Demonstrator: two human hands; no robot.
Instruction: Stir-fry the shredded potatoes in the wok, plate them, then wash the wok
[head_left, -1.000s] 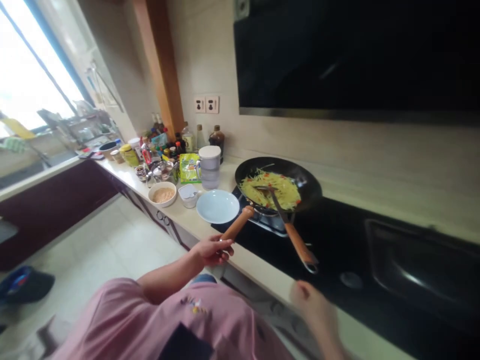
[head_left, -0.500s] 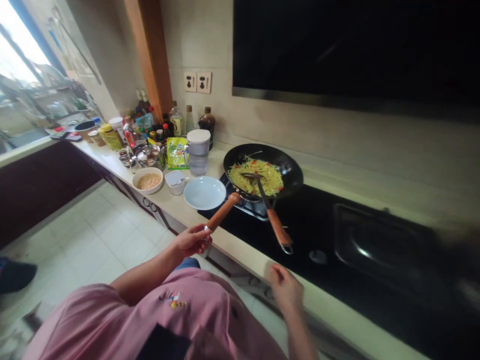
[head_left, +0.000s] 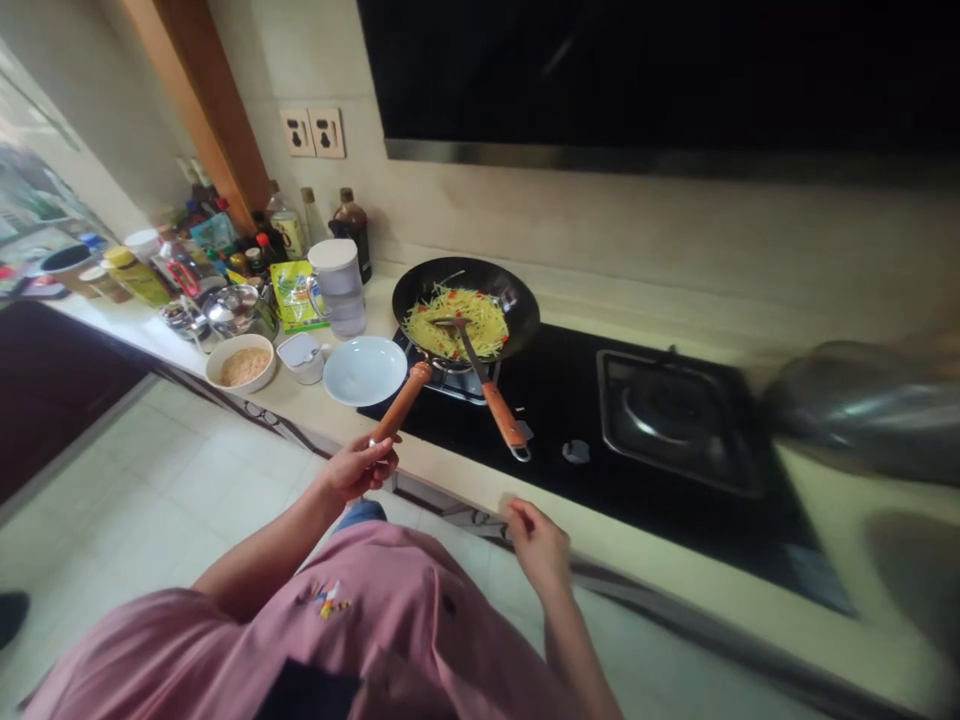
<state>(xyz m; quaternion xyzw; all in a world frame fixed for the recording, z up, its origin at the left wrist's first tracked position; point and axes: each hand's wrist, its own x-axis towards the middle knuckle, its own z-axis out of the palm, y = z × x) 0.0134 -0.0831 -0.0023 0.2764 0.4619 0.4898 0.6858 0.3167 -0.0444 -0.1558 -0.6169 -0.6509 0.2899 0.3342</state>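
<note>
Left grip (head_left: 358,467) around orange wok handle (head_left: 400,403)

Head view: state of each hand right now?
Left hand: closed on the wooden handle of the black wok.
Right hand: empty, fingers loosely curled, at the counter edge.

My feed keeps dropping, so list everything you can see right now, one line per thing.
wok: 1, black, on left burner, holds yellow shreds with red bits
wok handle: 1, orange-brown, over counter edge
spatula: 1, orange handle, resting in wok
plate: 1, pale blue, left of wok
bowl: 1, white, tan contents, counter
cup: 1, white, beside bowl
jug: 1, white lid, behind plate
bottles: several, dark, against wall
right burner: 1, black, bare
left hand: grips wok handle
right hand: at counter edge, holds nothing
</note>
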